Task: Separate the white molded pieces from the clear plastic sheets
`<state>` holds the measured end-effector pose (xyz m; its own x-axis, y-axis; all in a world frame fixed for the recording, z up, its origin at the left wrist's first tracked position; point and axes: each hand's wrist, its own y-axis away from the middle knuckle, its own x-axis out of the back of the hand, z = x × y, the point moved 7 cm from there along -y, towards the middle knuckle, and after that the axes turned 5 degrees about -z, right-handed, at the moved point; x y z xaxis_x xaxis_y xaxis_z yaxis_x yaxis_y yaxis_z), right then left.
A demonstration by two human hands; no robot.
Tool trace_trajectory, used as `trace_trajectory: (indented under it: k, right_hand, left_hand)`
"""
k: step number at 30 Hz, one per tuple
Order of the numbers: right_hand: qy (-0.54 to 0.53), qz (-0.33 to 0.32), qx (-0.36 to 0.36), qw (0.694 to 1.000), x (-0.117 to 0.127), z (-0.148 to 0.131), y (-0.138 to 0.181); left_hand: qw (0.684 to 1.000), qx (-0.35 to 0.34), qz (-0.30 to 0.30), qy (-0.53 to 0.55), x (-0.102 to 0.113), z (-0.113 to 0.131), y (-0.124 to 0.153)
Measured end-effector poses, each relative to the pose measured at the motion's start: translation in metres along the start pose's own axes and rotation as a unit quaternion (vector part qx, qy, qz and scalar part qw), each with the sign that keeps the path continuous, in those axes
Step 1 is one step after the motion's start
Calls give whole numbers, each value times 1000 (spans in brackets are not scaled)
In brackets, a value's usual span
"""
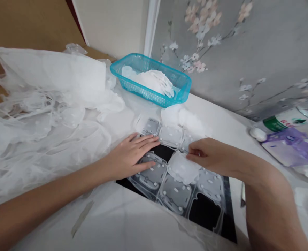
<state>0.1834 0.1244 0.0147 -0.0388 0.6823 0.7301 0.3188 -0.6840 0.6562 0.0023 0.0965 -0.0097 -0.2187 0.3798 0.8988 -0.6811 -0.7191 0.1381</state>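
Note:
A clear, soft-looking sheet of rounded-square pieces [175, 193] lies over a black board [228, 223] on the white table. My left hand [133, 155] rests flat on the sheet's left side, fingers stretched out. My right hand [208, 153] is closed in a pinch at the upper right edge of a whitish translucent piece [182, 169], which looks cloudier than those around it. Its fingertips are partly hidden. Bare black shows through two rounded-square openings, one beside my left fingers and one at the lower right.
A blue basket [150, 96] holding white translucent pieces stands behind the sheet. Clear film scraps [46, 139] are heaped at left. To the right lie a purple packet [287, 143] and a white-and-green bottle [287, 120]. A floral wall panel [222, 62] borders the table.

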Motion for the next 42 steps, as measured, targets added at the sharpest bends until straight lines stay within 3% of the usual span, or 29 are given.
trace_trajectory:
  k: [10,23,29,34,39,42]
  right_hand:
    - [-5,-27,-64,998,10,15,35]
    - [51,-41,-46,997,10,13,67]
    - [22,40,-50,998,17,18,86]
    - [-1,52,-15,999,24,12,69]
    - [-12,33,-55,998,17,3,32]
    - [-22,28,-22,999,10,-6,21]
  left_hand:
    - [1000,3,13,23,1,0,1]
    - [1000,7,8,-19,-12,-1,-1]
    - [1000,11,-13,-6,-13,-1,-2]
    - [999,-9,8,37,-5,1,0]
    - [997,-44,15,57,0,6,2]
    - [997,-56,3,45,-1,8,2]
